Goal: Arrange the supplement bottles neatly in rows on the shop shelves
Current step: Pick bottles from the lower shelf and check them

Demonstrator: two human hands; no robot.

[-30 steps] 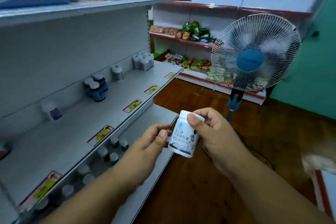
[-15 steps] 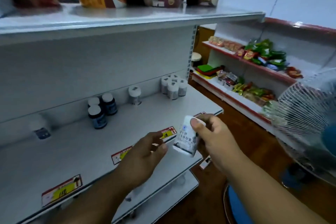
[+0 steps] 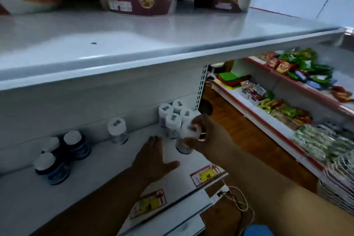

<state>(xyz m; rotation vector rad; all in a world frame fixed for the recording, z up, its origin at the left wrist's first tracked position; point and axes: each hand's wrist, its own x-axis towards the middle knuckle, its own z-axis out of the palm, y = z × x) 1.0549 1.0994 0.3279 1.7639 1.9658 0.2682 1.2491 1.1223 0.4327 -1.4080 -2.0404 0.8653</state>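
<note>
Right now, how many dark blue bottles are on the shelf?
3, clustered at the shelf's left: front, back right, and back left, partly hidden. More could sit behind.

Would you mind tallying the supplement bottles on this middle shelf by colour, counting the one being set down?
White bottles: 6. Four clustered at the back, one alone, and one held by the right hand.
Dark blue bottles with white caps: 3.
Total: 9 bottles. The left hand holds none.

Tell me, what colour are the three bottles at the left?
Dark blue bottles with white caps, seen in the head view.
</note>
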